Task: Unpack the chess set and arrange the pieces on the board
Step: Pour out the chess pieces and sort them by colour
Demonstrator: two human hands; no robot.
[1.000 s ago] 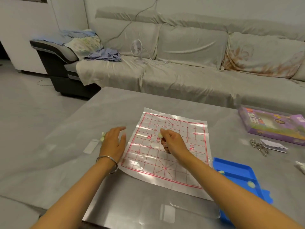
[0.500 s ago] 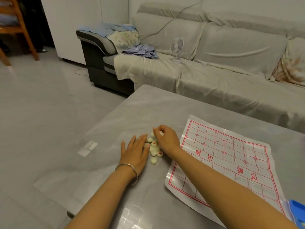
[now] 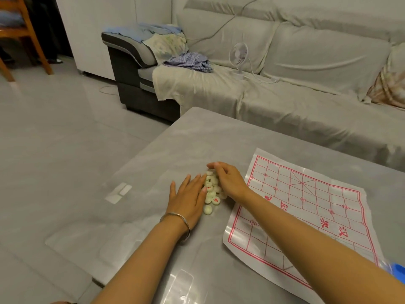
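Off the nine o'clock edge of the thin glossy white board sheet with its red printed grid (image 3: 306,205), a heap of small round cream-white chess pieces with red characters (image 3: 211,193) lies on the grey polished table (image 3: 142,216), none of them on the grid that I can see. The left hand (image 3: 188,199), a silver bangle (image 3: 178,221) at its wrist, lies flat at the heap's nine o'clock, fingers straight and together. It looks like a wall to stop the discs rolling away. The right hand (image 3: 229,181) arches over from three o'clock, fingers curled across the top and far side, seemingly corralling them. Whether it has pinched a piece I cannot tell.
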